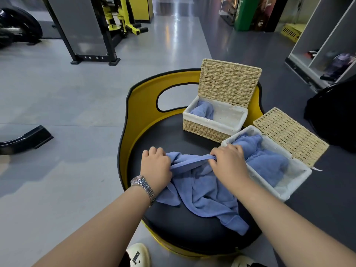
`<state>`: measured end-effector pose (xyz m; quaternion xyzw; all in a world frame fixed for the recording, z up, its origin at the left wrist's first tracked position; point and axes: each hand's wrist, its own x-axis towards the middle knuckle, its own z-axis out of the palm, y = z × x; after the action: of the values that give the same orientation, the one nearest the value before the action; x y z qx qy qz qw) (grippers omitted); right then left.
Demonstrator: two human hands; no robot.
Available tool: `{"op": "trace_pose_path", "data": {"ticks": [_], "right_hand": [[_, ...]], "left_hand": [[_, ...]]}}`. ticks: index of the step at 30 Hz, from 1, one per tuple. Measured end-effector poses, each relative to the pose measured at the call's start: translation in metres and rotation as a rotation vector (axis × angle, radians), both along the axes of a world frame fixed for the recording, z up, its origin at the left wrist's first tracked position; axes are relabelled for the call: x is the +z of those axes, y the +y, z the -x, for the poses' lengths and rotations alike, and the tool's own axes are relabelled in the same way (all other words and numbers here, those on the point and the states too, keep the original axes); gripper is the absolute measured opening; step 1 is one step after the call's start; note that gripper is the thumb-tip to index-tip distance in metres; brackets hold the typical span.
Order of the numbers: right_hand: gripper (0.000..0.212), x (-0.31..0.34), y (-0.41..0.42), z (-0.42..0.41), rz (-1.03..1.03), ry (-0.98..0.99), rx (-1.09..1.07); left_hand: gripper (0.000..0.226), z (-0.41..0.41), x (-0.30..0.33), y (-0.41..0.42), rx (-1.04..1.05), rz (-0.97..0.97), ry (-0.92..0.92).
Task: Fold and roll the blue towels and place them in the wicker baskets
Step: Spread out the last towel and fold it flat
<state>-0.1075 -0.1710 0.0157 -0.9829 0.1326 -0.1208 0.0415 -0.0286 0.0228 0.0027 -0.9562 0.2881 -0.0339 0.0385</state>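
A crumpled blue towel (204, 191) lies on the black round seat (188, 228) in front of me. My left hand (155, 168) grips its far edge at the left, and my right hand (228, 162) pinches the same edge at the right, pulling it taut between them. Two lined wicker baskets stand open on the seat. The far basket (208, 130) holds a rolled blue towel (203, 110) at its left end. The near basket (285, 187), beside my right hand, holds bunched blue towel (264, 160).
The seat has a yellow raised back (142, 105) with a cut-out handle. Both basket lids (229, 81) stand tipped back. Gym equipment (92, 31) is at the far left, a shelf unit (327, 45) and a black bag (335, 114) at the right. My shoes show below.
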Motion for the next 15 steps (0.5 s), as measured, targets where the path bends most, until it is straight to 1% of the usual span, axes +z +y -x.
{"op": "trace_pose_path", "data": {"ticks": [2,4,5,7,9,13,15], "right_hand": [[0.01,0.0,0.002,0.001,0.007,-0.008,0.015],[0.019,-0.001,0.004,0.001,0.014,-0.012,0.045],[0.018,-0.001,0.006,0.001,0.018,-0.023,0.058],[0.009,-0.002,0.01,0.002,0.025,-0.039,0.066],[0.003,-0.001,0.011,0.002,0.027,-0.025,0.056],[0.011,0.003,0.01,0.004,0.012,0.095,0.071],[0.008,0.004,0.012,0.005,0.009,0.088,0.11]], "left_hand": [[0.024,-0.001,0.003,-0.002,0.007,0.071,-0.04],[0.021,-0.001,0.003,-0.003,-0.042,0.135,-0.065],[0.02,0.0,0.004,-0.003,-0.066,0.164,-0.073],[0.017,0.0,0.005,-0.003,-0.096,0.215,-0.077],[0.019,0.0,0.006,-0.003,-0.1,0.232,-0.067],[0.024,-0.002,0.009,-0.003,-0.075,0.259,-0.065],[0.025,-0.004,0.01,-0.003,-0.053,0.241,-0.059]]}}
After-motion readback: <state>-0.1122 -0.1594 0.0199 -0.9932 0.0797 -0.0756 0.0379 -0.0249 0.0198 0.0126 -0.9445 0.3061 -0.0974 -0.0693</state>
